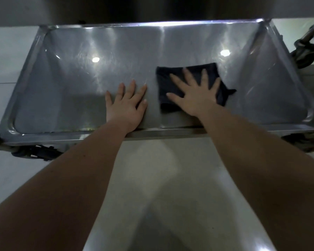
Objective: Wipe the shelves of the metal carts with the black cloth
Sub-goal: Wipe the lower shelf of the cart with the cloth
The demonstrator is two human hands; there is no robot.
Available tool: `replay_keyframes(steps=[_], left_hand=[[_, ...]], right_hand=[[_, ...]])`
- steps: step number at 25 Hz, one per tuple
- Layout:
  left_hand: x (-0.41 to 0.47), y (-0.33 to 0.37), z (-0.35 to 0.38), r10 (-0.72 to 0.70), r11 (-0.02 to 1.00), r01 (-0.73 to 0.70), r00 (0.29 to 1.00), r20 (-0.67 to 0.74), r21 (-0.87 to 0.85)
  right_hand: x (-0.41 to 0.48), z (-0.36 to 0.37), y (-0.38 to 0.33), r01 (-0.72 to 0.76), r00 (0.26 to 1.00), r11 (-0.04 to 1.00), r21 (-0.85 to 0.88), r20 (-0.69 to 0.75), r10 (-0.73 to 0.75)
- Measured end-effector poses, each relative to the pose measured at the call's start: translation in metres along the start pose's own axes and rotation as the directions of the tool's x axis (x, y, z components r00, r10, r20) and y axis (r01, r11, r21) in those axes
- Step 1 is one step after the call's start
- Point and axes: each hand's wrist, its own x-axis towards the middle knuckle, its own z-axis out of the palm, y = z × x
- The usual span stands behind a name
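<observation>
Right hand (198, 95) flat on black cloth (172, 78)

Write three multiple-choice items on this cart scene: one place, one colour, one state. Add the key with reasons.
1. Where is the cloth? A) on the floor B) hung over the rim C) on the shelf, under the right hand.
2. What colour is the cloth? A) white B) black C) yellow.
3. How is the left hand? A) flat on the bare shelf, fingers straight B) gripping the cloth C) clenched in a fist.
Key: 1 C, spread fingers press it to the shelf; 2 B, dark against the steel; 3 A, palm down beside the cloth, holding nothing.
</observation>
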Motion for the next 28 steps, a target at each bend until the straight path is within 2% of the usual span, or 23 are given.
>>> replay_keyframes(steps=[3,5,7,9,11,13,17,18,20,22,24,26,28], left_hand=[[0.000,0.002,0.000,0.000,1.000,0.000,1.000,-0.012,-0.007],[-0.001,0.003,0.000,-0.003,1.000,0.003,1.000,-0.016,-0.006],[-0.002,0.005,-0.001,-0.013,1.000,0.013,1.000,-0.021,0.001],[-0.004,0.009,-0.001,-0.020,1.000,0.021,1.000,-0.019,0.016],[-0.006,0.012,-0.003,-0.019,0.999,0.020,1.000,-0.002,0.031],[-0.005,0.010,-0.010,-0.008,1.000,0.007,1.000,0.028,0.025],[0.004,0.004,-0.042,-0.030,0.979,0.027,0.999,-0.012,-0.201],[0.005,0.009,-0.048,-0.042,0.964,0.032,0.999,-0.034,-0.263],[0.003,0.036,-0.050,0.001,0.945,-0.016,0.999,-0.046,-0.328],[-0.008,0.084,-0.036,0.099,0.958,-0.103,0.995,-0.031,-0.269],[-0.020,0.129,-0.015,0.119,0.981,-0.114,0.993,0.021,-0.155],[-0.024,0.147,0.002,0.045,0.996,-0.039,0.996,0.082,-0.076],[-0.021,0.133,0.006,0.002,1.000,-0.002,0.996,0.092,-0.004]], right_hand=[[-0.024,-0.007,0.077,-0.198,0.978,0.980,0.017,0.061,0.197],[-0.054,-0.011,0.117,-0.279,0.957,0.960,0.015,0.089,0.277],[-0.078,-0.012,0.138,-0.339,0.934,0.941,0.010,0.121,0.336],[-0.088,-0.012,0.130,-0.392,0.912,0.920,0.021,0.137,0.386],[-0.086,-0.008,0.092,-0.333,0.937,0.943,0.011,0.114,0.330],[-0.081,0.000,0.031,-0.188,0.978,0.982,0.001,0.093,0.187],[-0.086,0.014,-0.077,-0.011,0.992,1.000,0.015,0.127,0.009],[-0.083,0.011,-0.079,-0.005,0.993,0.999,0.052,0.122,-0.001],[-0.076,0.002,-0.049,-0.048,0.999,0.987,0.153,0.016,0.046],[-0.071,-0.008,0.005,-0.134,0.984,0.948,0.288,-0.070,0.161],[-0.073,-0.009,0.045,-0.194,0.976,0.905,0.379,-0.015,0.215],[-0.076,0.003,0.053,-0.183,0.981,0.948,0.260,-0.007,0.192],[-0.075,0.013,0.049,-0.153,0.987,0.973,0.174,-0.021,0.159]])
